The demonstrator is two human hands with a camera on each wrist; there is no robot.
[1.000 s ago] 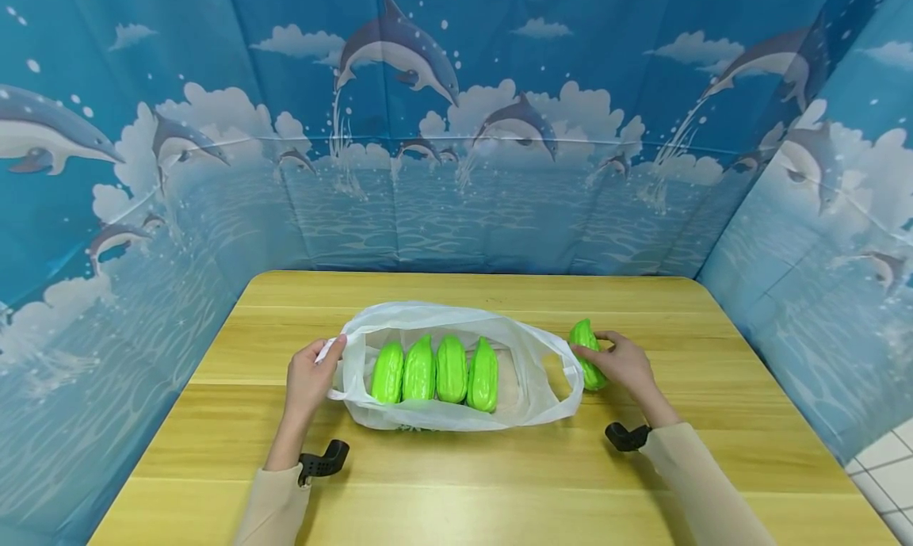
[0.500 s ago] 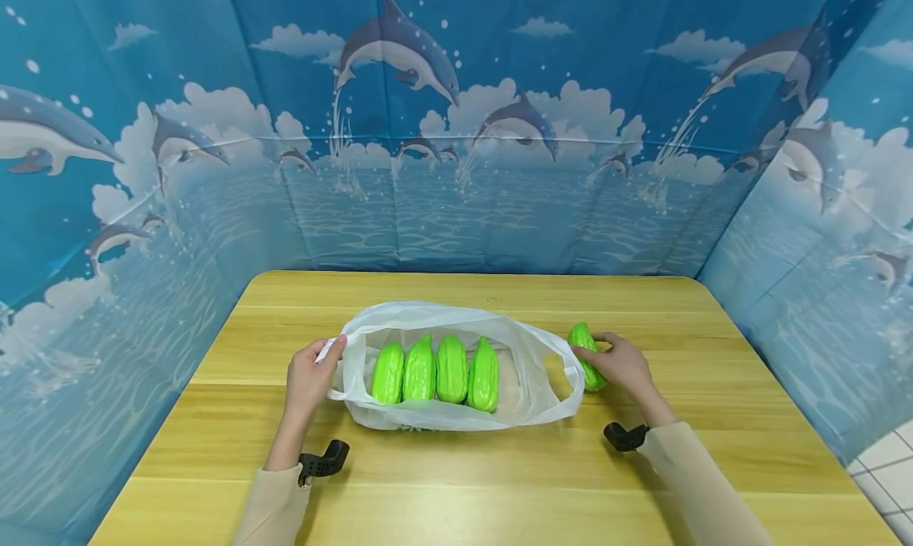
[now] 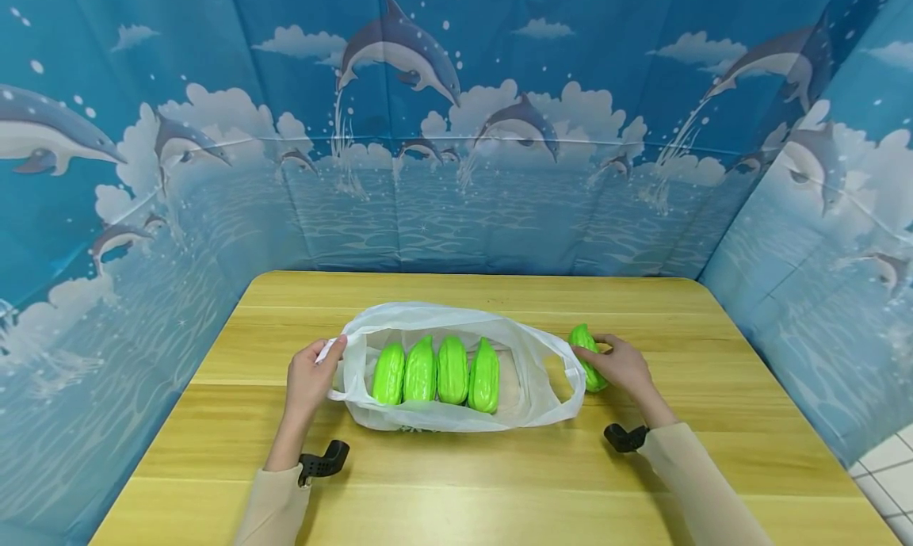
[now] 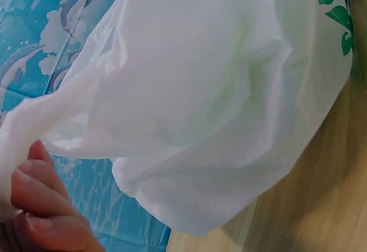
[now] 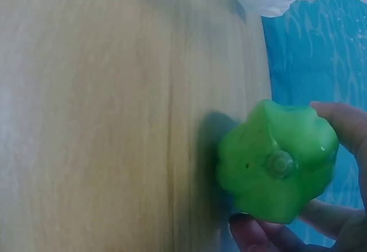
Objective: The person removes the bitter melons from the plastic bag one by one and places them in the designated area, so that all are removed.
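Observation:
A white plastic bag (image 3: 456, 417) stands on the table with its mouth wide. My left hand (image 3: 308, 376) grips the bag's left handle; in the left wrist view, the fingers (image 4: 43, 195) curl round the bunched plastic. Inside the bag, several bright green bitter melons (image 3: 419, 372) lie side by side, with a bare patch of bag bottom to their right. Just outside the right handle loop, my right hand (image 3: 629, 368) holds another bitter melon (image 3: 585, 340) between thumb and fingers. Its ribbed, lobed end with a stem stub (image 5: 280, 164) faces the right wrist camera.
The wooden table (image 3: 456, 490) has rounded far corners. A blue dolphin-print curtain (image 3: 456, 205) hangs behind it and along both sides. White floor tiles (image 3: 884, 467) show at the lower right. Each wrist wears a black camera mount (image 3: 324, 460).
The bitter melon in my right hand has sunk very slightly in the head view. My left hand and the bag stay where they were.

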